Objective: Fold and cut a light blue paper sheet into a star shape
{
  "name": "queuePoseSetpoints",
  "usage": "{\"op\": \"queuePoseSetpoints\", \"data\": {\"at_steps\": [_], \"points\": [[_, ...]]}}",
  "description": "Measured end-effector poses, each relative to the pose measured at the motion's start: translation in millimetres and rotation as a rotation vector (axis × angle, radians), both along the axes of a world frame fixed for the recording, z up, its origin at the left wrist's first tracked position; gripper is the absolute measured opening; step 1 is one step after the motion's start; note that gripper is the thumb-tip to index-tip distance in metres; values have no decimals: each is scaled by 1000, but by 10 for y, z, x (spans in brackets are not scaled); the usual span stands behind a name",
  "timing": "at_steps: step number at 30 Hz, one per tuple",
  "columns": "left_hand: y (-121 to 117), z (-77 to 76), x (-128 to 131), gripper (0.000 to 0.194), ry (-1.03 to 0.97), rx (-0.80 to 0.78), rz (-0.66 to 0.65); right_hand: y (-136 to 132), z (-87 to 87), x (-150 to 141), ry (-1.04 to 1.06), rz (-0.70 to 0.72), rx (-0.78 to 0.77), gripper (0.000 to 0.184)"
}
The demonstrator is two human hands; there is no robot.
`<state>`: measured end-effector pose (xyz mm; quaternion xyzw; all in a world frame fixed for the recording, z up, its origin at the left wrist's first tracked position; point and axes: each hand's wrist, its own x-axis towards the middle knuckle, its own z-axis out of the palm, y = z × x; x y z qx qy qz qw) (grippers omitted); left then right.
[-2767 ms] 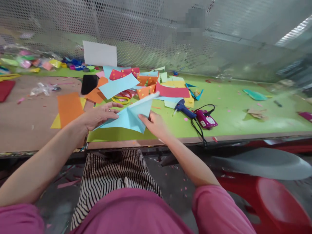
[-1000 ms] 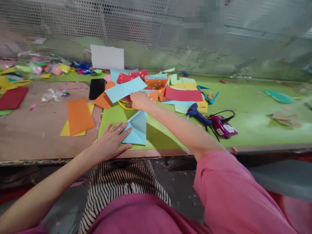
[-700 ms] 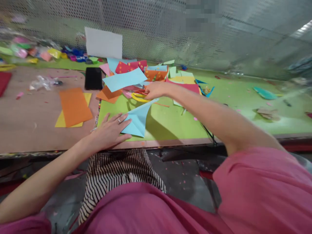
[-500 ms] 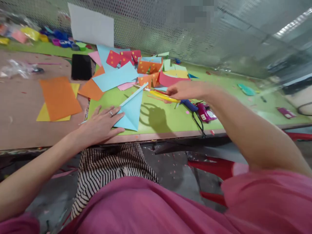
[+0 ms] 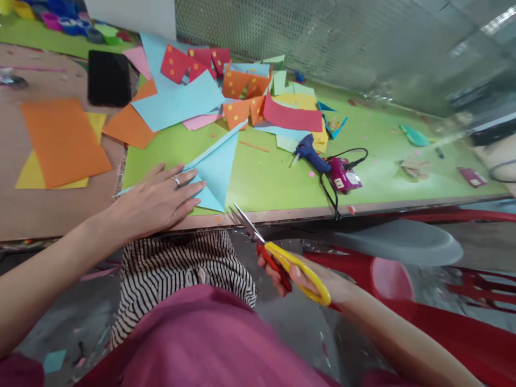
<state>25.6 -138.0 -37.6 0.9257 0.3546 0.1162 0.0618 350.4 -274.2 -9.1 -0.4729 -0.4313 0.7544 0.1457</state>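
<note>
My left hand [image 5: 161, 196] lies flat with its fingers spread, pressing a folded light-blue sheet of paper [image 5: 220, 166] onto the table's front edge. A raised strip runs along the sheet's upper side. Gripped in my right hand [image 5: 290, 274] is a pair of scissors [image 5: 278, 255] with one yellow and one red handle. Their blades are slightly parted and point up and left, just below the sheet's lower corner and apart from it. The scissors are in front of the table edge.
Behind the sheet lie cut coloured papers, among them a red strip [image 5: 292, 114] and a light-blue piece [image 5: 181, 99]. A blue glue gun [image 5: 312, 153] rests beside a magenta box [image 5: 344, 174] with a black cord. Left are orange paper [image 5: 64, 142] and a black tablet-like object [image 5: 108, 79].
My right hand has come from over the table, near the papers, down to the front edge, bringing the scissors with it. My left hand stays on the blue sheet. The view has shifted.
</note>
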Motion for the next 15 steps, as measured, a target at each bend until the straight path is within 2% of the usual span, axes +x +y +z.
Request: {"op": "queuePoseSetpoints", "data": {"at_steps": [4,8,15], "points": [[-26,-34,-27,53,-58,-24,2,35,32,-80,7,22,-61,74],[-12,-58,-66,60,-99,-33,-22,101,58,-160,-18,24,-64,78],[-37,-80,-43,46,-185,-10,39,73,34,-201,39,16,-78,77]]}}
